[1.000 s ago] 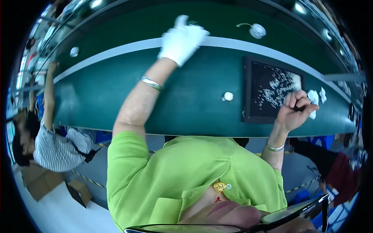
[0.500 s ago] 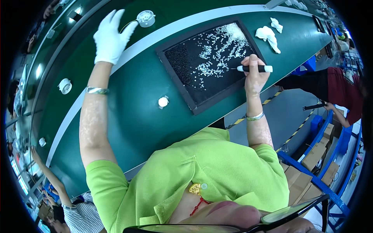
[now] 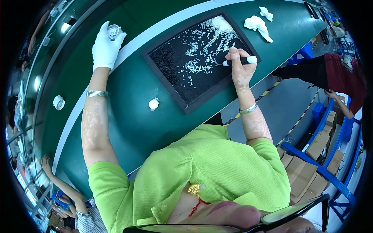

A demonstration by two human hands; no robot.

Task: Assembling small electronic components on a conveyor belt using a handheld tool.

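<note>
— "What occupies the gloved left hand (image 3: 105, 50)?"
— "A white round part (image 3: 113, 32) at far left, framed by thumb and curved fingers; whether they grip it, I cannot tell."
— "And the bare right hand (image 3: 242, 72)?"
— "It pinches a black-and-white pen-like tool (image 3: 245, 61) at the right side of a black tray (image 3: 206, 83) scattered with small pale pieces (image 3: 192, 65)."

Round part (image 3: 113, 32): white, inner detail visible, between the thumb and fingers of my gloved left hand (image 3: 104, 48); I cannot tell whether gripped. Pen-shaped tool (image 3: 246, 60): 1, black barrel, white at 2 ends, gripped in my bare right hand (image 3: 241, 70), pointing left over the tray (image 3: 208, 84). Tray: black, rectangular, flat; pale bits (image 3: 191, 66) scattered mid-tray, heaped at the far corner; black bits (image 3: 163, 60) leftward.
</note>
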